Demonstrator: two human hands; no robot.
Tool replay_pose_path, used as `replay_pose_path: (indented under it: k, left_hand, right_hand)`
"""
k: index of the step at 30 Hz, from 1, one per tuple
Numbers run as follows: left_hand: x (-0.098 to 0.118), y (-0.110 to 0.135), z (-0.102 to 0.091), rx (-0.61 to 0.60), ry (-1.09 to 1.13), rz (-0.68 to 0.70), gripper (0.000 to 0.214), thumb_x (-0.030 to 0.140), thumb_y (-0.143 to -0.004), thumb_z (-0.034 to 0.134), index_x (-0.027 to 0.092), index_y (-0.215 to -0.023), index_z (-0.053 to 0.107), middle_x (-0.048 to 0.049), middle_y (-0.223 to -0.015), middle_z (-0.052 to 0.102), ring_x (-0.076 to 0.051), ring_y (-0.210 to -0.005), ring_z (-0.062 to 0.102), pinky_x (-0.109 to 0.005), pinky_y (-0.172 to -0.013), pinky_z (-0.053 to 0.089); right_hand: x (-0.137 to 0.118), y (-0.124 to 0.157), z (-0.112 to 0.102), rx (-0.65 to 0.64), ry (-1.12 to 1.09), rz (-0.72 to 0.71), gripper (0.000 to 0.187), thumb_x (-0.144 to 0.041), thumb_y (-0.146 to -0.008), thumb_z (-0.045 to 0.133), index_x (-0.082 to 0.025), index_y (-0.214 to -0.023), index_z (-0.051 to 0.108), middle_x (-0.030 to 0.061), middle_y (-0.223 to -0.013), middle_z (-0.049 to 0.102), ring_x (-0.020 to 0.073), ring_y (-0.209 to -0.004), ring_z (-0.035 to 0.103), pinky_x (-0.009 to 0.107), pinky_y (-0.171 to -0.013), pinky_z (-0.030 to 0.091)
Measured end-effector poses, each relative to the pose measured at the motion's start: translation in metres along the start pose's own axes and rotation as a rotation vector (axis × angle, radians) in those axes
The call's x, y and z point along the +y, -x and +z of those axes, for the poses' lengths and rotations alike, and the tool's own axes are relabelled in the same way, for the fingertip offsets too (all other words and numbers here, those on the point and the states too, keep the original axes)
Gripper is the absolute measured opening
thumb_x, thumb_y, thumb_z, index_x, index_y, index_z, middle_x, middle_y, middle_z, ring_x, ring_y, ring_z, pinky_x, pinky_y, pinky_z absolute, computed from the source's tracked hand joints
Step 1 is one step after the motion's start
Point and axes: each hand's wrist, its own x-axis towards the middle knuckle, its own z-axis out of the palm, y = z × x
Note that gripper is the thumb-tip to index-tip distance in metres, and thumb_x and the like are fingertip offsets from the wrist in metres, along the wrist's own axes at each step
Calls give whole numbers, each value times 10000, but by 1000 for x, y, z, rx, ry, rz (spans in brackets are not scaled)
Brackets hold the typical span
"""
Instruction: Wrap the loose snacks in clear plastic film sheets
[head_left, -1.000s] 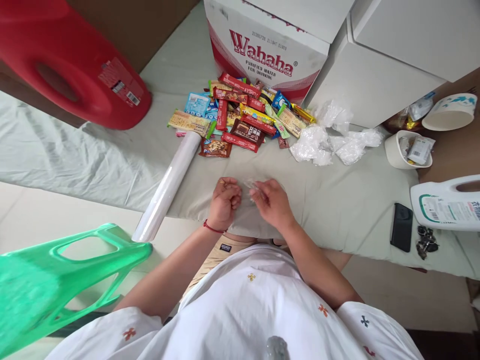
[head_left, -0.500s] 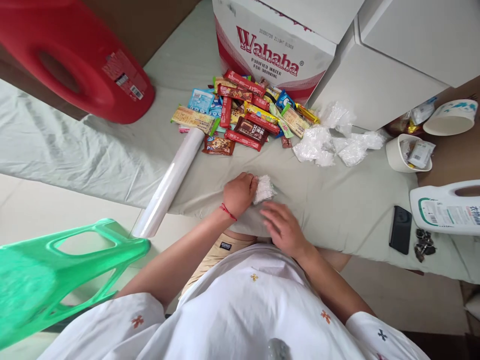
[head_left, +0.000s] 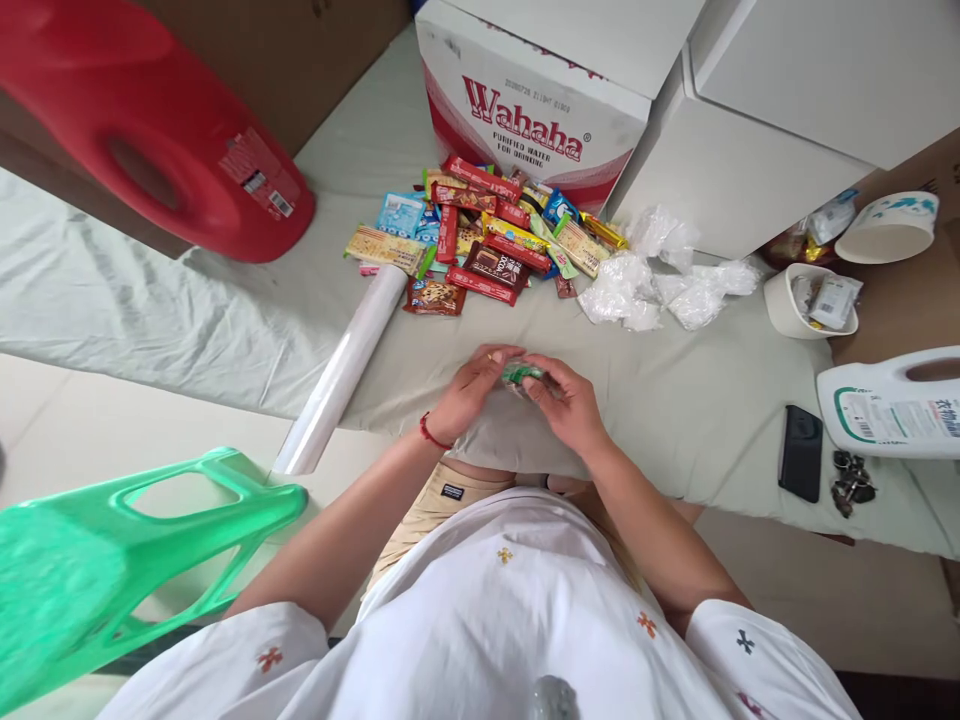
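Observation:
Between my two hands is a small packet in clear plastic, with a green patch showing (head_left: 520, 374). My right hand (head_left: 568, 405) pinches it from the right, the thumb lying across its near side. My left hand (head_left: 469, 392), with a red string bracelet at the wrist, closes on its left end; the fingers partly cover it. Beyond the hands lies a heap of wrapped snacks (head_left: 487, 235), with red, yellow, blue and brown wrappers. To its right rest several crumpled clear plastic bundles (head_left: 622, 290). A long roll of clear plastic film (head_left: 341, 370) lies left of my hands.
A white and red carton (head_left: 525, 130) stands behind the snacks. The red jug (head_left: 247, 210) is at the left, above a green plastic stool (head_left: 150, 530). Rightward are a white tub (head_left: 791, 305), a phone (head_left: 801, 455), keys (head_left: 853, 483) and a white bottle (head_left: 892, 405).
My right hand has moved up and taken hold of the packet, which was in my left hand alone. Its green side now shows instead of the whitish one.

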Motion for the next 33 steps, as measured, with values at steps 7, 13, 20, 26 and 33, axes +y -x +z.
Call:
replay_pose_path:
  k: [7,13,20,26,33]
  left_hand:
    - [-3,10,28,-48,221,-210,530,572,-861,694,168,-1205,706,-56,-913,743,-175,-764,656,-296,-706,529]
    - [-2,8,35,6,94,-195,343,473,-914,622,180,-1011,772,-67,-929,772,-187,-836,695,-292,-745,544]
    - [12,17,61,-19,-121,-15,213,332,-958,611,212,-1007,780,-72,-1015,758,-194,-928,710,-313,-837,557]
    - [7,26,53,23,-162,41,293,354,-1008,545,207,-1130,766,-122,-1236,659,-181,-984,693,-289,-779,569]
    - [-20,57,-3,193,-423,21,287,356,-1005,526,203,-1024,768,-103,-1173,673,-185,-947,683,-300,-756,563]
  right_hand:
    - [9,21,9,93,-445,345,467,-597,-931,636,-222,-1210,641,65,-1092,734,210,-928,716,348,-831,598]
    - [12,38,-7,24,-365,342,491,-559,-881,723,-257,-1266,678,60,-1190,742,220,-1072,706,354,-962,570]
    - [20,56,-16,183,-486,425,412,-492,-779,841,-281,-1125,764,16,-976,772,200,-874,707,331,-815,588]
    - [42,52,-103,481,-289,440,366,-375,-660,920,-244,-982,807,7,-879,757,178,-784,679,338,-770,585]
    - [55,-30,-355,1204,-70,404,170,-100,-866,722,-197,-788,607,59,-865,703,104,-574,649,396,-656,522]
